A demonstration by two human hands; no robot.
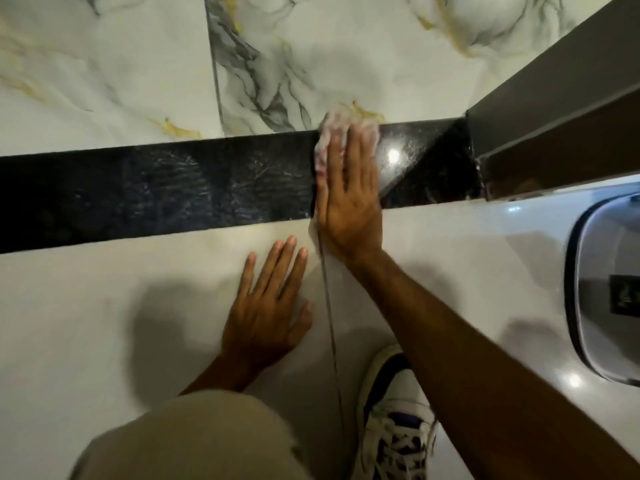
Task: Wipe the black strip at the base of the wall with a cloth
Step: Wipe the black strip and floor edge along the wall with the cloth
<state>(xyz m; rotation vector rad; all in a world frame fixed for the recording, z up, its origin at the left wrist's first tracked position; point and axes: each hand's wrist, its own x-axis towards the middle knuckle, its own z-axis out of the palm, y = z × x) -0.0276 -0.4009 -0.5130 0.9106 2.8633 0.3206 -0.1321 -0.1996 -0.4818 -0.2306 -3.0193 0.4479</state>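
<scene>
A glossy black strip (156, 192) runs across the base of the marble wall, from the left edge to a dark door frame at the right. My right hand (349, 199) lies flat on the strip, fingers up, pressing a pale pinkish cloth (334, 131) against it; the cloth shows above and left of my fingers, reaching the strip's top edge. My left hand (268, 310) rests flat on the white floor tile below the strip, fingers spread, holding nothing.
A dark brown door frame (554, 98) stands at the right end of the strip. A grey-rimmed plastic container (588, 296) sits on the floor at the far right. My knee in beige fabric (194, 441) and a white-and-navy shoe (394, 417) are at the bottom.
</scene>
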